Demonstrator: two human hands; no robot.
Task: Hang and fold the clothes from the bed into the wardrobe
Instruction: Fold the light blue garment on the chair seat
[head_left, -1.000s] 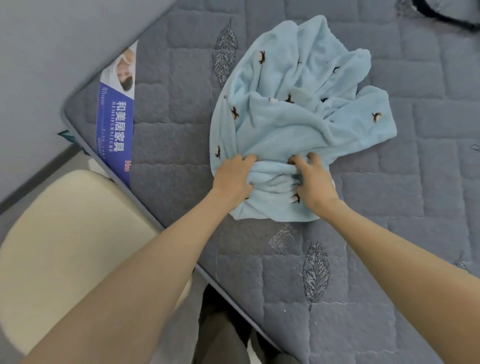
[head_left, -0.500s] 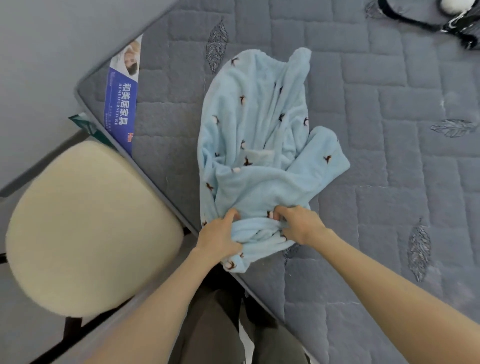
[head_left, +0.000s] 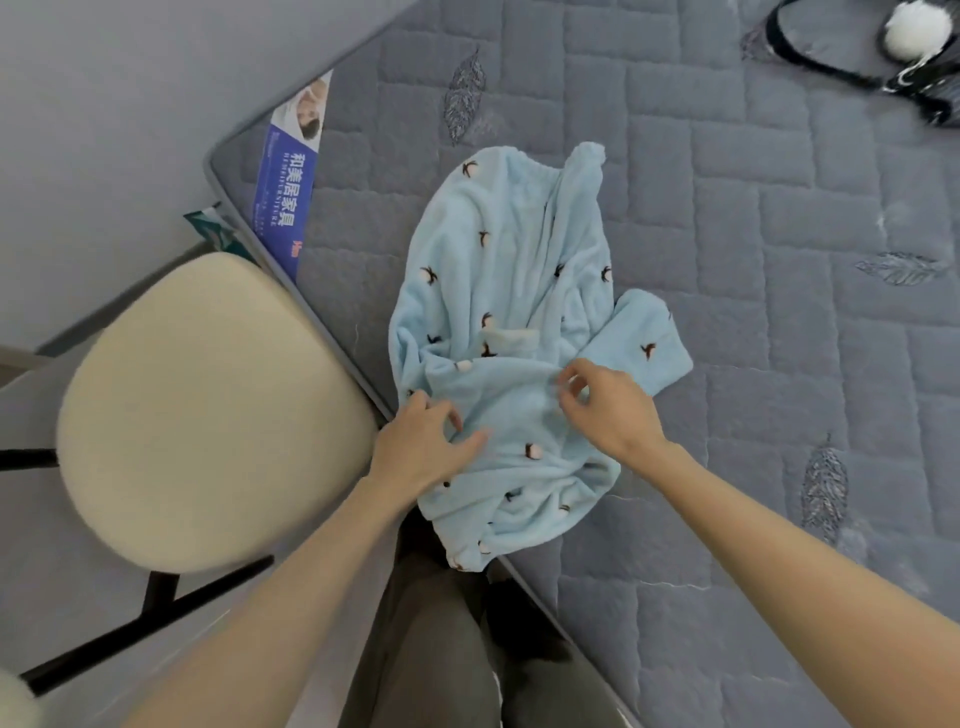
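Note:
A light blue fleece garment (head_left: 514, 291) with small brown-and-white motifs lies crumpled on the grey quilted mattress (head_left: 779, 249), its near end hanging over the bed's edge. My left hand (head_left: 423, 449) rests on the garment's left side at the mattress edge, thumb stretched out over the cloth and fingers loosely bent. My right hand (head_left: 608, 408) is over the garment's right part by a sleeve-like flap, its fingers curled at a fold. Motion blur hides whether it pinches the cloth.
A cream round-cushioned chair (head_left: 208, 410) with black legs stands tight against the bed's left edge. A blue label (head_left: 285, 202) is on the mattress corner. A dark item with a white pompom (head_left: 914, 31) lies at the far right. My legs stand at the bed's edge.
The garment was bunched in both hands and dragged toward the bed's near edge. Now the bunch has loosened, and its lower end droops over the edge.

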